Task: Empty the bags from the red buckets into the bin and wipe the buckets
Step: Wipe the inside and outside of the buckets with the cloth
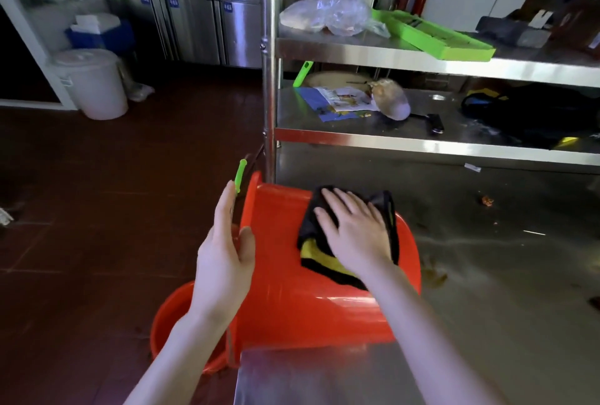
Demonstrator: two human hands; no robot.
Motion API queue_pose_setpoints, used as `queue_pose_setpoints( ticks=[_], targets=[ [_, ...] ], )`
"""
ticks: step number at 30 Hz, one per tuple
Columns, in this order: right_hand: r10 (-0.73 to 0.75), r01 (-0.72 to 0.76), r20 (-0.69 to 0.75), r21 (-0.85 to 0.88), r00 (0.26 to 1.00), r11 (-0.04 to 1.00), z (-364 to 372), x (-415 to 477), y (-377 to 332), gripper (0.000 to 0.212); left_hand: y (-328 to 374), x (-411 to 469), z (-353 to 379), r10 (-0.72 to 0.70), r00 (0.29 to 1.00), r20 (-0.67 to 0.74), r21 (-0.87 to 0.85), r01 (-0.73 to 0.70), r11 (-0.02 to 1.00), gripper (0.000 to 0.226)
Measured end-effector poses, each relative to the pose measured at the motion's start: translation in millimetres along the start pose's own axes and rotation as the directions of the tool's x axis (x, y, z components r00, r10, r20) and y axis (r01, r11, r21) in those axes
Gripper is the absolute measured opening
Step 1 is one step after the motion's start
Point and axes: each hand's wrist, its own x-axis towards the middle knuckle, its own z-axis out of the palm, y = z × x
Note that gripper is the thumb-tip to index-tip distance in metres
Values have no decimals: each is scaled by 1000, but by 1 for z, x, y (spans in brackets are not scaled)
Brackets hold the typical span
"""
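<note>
A red bucket [292, 304] lies on its side on the steel table [487, 275], its mouth facing left past the table edge. My right hand [354, 226] presses a black and yellow cloth [319, 258] flat against the bucket's side wall, fingers straight. My left hand [224, 249] stands upright with straight fingers at the bucket's rim, the thumb touching the rim. The bucket's wire handle with a green grip [241, 175] sticks up behind my left fingers. A second red bucket [172, 317] stands on the floor below, partly hidden by my left arm.
A steel shelf rack [422, 141] rises behind the bucket, holding a plastic bag [331, 12], a green tray [435, 34] and papers. A white lidded bin [92, 83] stands on the dark floor at the far left. Food scraps dot the table on the right.
</note>
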Motion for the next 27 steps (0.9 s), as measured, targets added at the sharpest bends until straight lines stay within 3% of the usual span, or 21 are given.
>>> queue_pose_setpoints(
  ticks=[3, 5, 7, 9, 12, 14, 16, 19, 23, 25, 27],
  targets=[
    [233, -239, 143, 31, 962, 970, -9, 5, 57, 55, -4, -7, -1, 16, 1000, -4, -35, -16, 999, 77],
    [284, -292, 185, 18, 941, 956, -9, 11, 62, 53, -7, -9, 2, 13, 1000, -20, -38, -14, 999, 75],
    [219, -220, 120, -1, 968, 975, -5, 17, 33, 51, -6, -7, 4, 32, 999, -26, -21, -33, 999, 75],
    [42, -44, 32, 34, 999, 998, 0, 18, -16, 55, -5, -4, 5, 66, 997, -28, 18, -66, 998, 73],
    [-208, 208, -10, 54, 978, 977, 5, 6, -74, 64, -8, -3, 2, 37, 998, -43, 61, -35, 998, 69],
    [-258, 258, -5, 45, 966, 965, 6, -1, -77, 63, -9, -7, -1, 16, 999, -46, 57, -13, 998, 69],
    [-202, 203, -23, 26, 979, 979, 4, -4, -55, 63, -9, -11, -3, 20, 999, -41, 61, -17, 998, 69],
    [3, -4, -12, -36, 1000, 999, 2, -7, 7, 62, -14, -13, -2, 28, 999, -32, 56, -27, 998, 70],
    [221, -228, 182, 18, 958, 974, -10, -1, 71, 55, -15, -16, 0, 56, 998, -35, 36, -55, 998, 72],
    [218, -221, 172, -2, 961, 975, -7, 9, 58, 53, -14, -19, 5, 57, 997, -54, 30, -55, 998, 71],
    [106, -106, 73, 3, 992, 994, -3, 17, 18, 52, -14, -20, 14, 53, 996, -75, 33, -51, 998, 68]
  ],
)
